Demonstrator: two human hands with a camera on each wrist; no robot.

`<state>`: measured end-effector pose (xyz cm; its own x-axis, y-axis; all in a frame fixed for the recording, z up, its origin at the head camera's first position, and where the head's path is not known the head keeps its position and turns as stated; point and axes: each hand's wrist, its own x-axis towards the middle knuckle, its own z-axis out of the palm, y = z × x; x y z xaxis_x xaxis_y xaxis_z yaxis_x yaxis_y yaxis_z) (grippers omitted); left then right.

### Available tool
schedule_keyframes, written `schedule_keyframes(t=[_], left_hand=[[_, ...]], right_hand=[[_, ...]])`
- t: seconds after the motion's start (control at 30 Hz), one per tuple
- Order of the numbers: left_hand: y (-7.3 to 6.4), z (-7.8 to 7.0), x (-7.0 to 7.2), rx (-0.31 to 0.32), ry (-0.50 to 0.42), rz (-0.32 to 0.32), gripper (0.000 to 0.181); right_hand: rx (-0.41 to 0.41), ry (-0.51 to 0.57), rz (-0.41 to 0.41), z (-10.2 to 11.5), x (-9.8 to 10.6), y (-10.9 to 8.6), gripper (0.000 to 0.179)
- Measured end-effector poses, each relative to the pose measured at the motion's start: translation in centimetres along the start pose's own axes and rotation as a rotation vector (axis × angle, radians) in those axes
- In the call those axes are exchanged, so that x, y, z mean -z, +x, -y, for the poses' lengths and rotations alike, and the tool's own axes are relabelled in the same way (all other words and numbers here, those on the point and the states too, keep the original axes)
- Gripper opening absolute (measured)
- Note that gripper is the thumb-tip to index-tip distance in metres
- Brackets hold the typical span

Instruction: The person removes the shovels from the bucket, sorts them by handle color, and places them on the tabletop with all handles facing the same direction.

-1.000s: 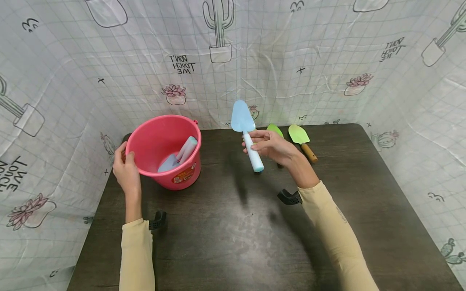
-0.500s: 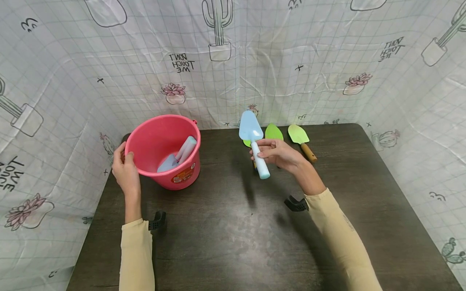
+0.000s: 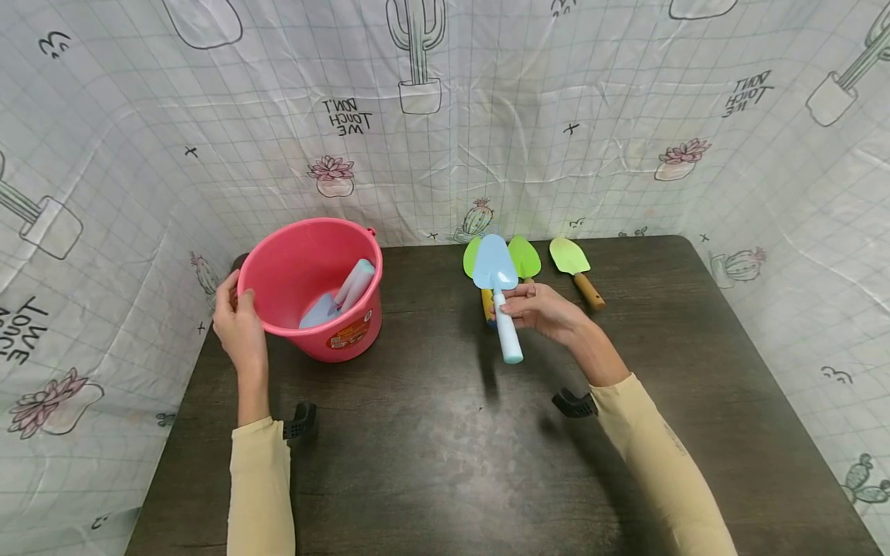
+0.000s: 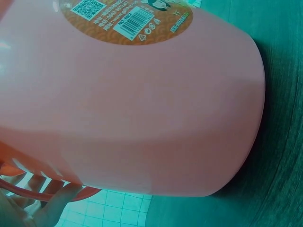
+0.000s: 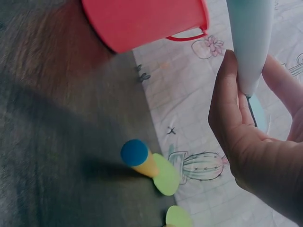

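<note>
At the left of the head view my left hand (image 3: 239, 320) grips the rim of a pink bucket (image 3: 292, 259), thumb and fingers on either side of it. Inside lies a hand trowel (image 3: 354, 286) with a pale handle and light blue blade. My right hand (image 3: 552, 313) pinches the white handle of another light blue hand trowel (image 3: 494, 262), held above the table with its blade pointing away. The right wrist view shows thumb and fingers around the lower part of this handle (image 5: 251, 42). Behind it, partly hidden, is a green trowel with a yellow handle (image 3: 487, 303).
Farther back on the dark table (image 3: 431, 432) lie a second green trowel (image 3: 524, 257), its handle mostly behind my right hand, and a yellow-green trowel (image 3: 572, 256) with a wooden handle. A cactus-print curtain (image 3: 514, 139) hangs around the table's back and sides.
My right hand has moved right and toward me, lowering the light blue trowel in front of the green ones. The left hand stays on the bucket's rim.
</note>
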<state>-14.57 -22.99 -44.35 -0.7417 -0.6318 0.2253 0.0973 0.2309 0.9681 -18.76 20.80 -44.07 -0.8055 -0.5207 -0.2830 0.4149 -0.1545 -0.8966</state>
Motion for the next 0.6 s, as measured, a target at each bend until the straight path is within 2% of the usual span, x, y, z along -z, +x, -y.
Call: schedule_keyframes(t=[0.23, 0.6], left_hand=[[0.2, 0.0, -0.1, -0.017, -0.007, 0.009, 0.038], [1.5, 0.1, -0.5, -0.001, -0.013, 0.026, 0.037]], right_hand=[[-0.021, -0.033, -0.022, -1.1, 0.8, -0.2, 0.021], [-0.07, -0.069, -0.062, -2.4, 1.5, -0.5, 0.034]])
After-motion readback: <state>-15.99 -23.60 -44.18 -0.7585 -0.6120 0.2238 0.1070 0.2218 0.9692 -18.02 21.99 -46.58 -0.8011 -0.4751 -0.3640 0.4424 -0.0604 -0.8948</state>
